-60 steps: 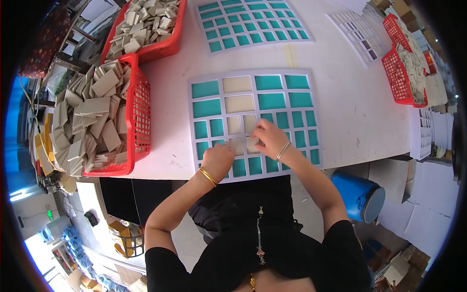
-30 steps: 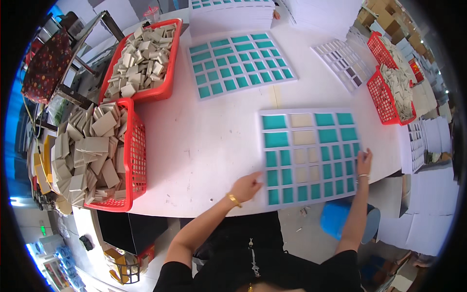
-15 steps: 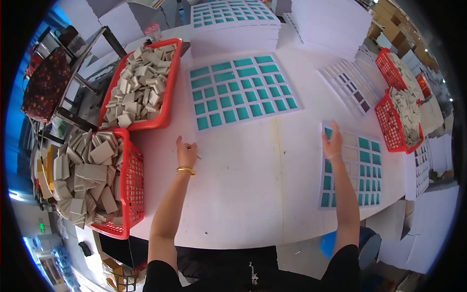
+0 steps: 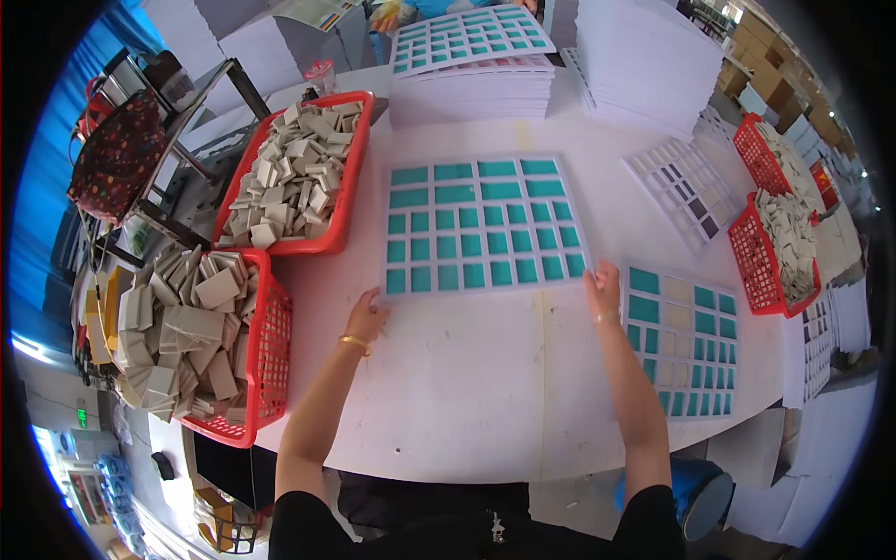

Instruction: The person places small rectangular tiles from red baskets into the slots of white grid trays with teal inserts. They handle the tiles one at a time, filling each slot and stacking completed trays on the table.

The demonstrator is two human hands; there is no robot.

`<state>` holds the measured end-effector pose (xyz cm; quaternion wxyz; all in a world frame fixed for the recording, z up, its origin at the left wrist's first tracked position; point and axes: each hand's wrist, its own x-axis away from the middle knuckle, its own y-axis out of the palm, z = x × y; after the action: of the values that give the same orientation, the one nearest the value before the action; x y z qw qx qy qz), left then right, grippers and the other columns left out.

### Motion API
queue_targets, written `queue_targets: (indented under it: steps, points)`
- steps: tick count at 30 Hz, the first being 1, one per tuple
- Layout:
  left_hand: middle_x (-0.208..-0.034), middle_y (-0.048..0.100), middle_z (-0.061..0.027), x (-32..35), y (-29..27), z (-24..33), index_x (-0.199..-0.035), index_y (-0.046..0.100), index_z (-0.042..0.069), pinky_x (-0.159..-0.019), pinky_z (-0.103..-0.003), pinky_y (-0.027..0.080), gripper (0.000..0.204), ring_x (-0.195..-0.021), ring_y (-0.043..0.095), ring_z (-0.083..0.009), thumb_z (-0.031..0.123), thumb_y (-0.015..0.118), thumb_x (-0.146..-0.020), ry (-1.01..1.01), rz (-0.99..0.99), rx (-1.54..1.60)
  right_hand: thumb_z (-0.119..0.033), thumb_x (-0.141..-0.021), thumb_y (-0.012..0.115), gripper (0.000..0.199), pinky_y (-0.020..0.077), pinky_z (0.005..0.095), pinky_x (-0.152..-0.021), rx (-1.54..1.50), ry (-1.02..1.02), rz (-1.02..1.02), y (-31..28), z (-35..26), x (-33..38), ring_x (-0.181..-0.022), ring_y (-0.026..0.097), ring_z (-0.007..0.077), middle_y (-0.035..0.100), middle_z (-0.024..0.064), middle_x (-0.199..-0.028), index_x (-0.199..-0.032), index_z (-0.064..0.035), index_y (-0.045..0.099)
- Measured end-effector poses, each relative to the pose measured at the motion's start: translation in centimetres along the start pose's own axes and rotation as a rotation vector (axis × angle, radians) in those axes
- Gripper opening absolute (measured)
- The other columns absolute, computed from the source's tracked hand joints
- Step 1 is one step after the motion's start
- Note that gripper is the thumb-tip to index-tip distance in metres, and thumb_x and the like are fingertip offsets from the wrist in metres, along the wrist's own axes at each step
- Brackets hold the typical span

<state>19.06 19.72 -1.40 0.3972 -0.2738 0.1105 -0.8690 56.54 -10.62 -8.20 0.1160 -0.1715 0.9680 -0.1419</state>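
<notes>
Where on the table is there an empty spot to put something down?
The widest bare patch of white table is between the two forearms, below the teal grid sheet that the left hand and right hand grip. The left side is crowded with red baskets; the right holds a part-filled sheet.

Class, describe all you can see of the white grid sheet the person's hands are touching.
The grid sheet is a flat white board with rows of teal rectangular cells, larger in the top rows and at the left, smaller elsewhere. It lies flat on the white table. The left hand touches its near left corner, the right hand its near right corner.
</notes>
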Motion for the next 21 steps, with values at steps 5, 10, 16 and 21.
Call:
queue_targets:
  steps: [5,10,16,21]
  points:
    - [-0.063,0.052,-0.0015,12.7,-4.3,-4.1,-0.13,0.052,0.008,-0.036,-0.025,0.034,0.047,-0.042,0.042,-0.0084,0.009,0.058,-0.083,-0.093,-0.085,0.07,-0.008,-0.085,0.065,0.051,0.0465,0.0252,-0.071,0.009,0.155,-0.272,-8.6,-7.2,15.9,-0.079,0.056,0.012,0.058,0.0072,-0.09,-0.128,-0.0028,0.038]
    - [-0.062,0.05,0.0008,23.1,-8.1,-9.7,-0.118,0.062,0.007,-0.036,-0.023,0.034,0.033,-0.042,0.042,-0.0063,0.011,0.058,-0.085,-0.274,-0.063,0.035,-0.008,-0.084,0.065,0.049,0.046,0.0264,-0.07,0.053,0.289,-0.343,-11.6,-10.2,27.6,-0.078,0.054,0.0132,0.055,0.0061,-0.085,-0.127,-0.0031,0.042]
    - [-0.072,0.049,0.0019,26.8,-8.7,-11.7,-0.116,0.059,0.004,-0.054,-0.021,0.041,0.029,-0.062,0.048,-0.0057,0.003,0.051,-0.088,0.311,0.29,-0.293,-0.011,-0.082,0.066,0.047,0.0479,0.0348,-0.073,0.784,-0.533,-0.1,-9.9,-15.4,30.1,-0.085,0.058,0.0203,0.059,0.0112,-0.096,-0.124,-0.0021,0.046]
    - [-0.1,0.053,-0.0113,29.2,-1.2,-6.5,-0.121,0.051,0.004,-0.073,-0.029,0.047,0.044,-0.087,0.055,-0.0196,-0.01,0.054,-0.08,0.531,0.079,0.141,-0.012,-0.089,0.061,0.036,0.0498,0.027,-0.062,-0.228,0.136,-0.717,-0.8,-21.8,33.3,-0.077,0.06,0.0123,0.061,0.0083,-0.1,-0.122,-0.0035,0.048]
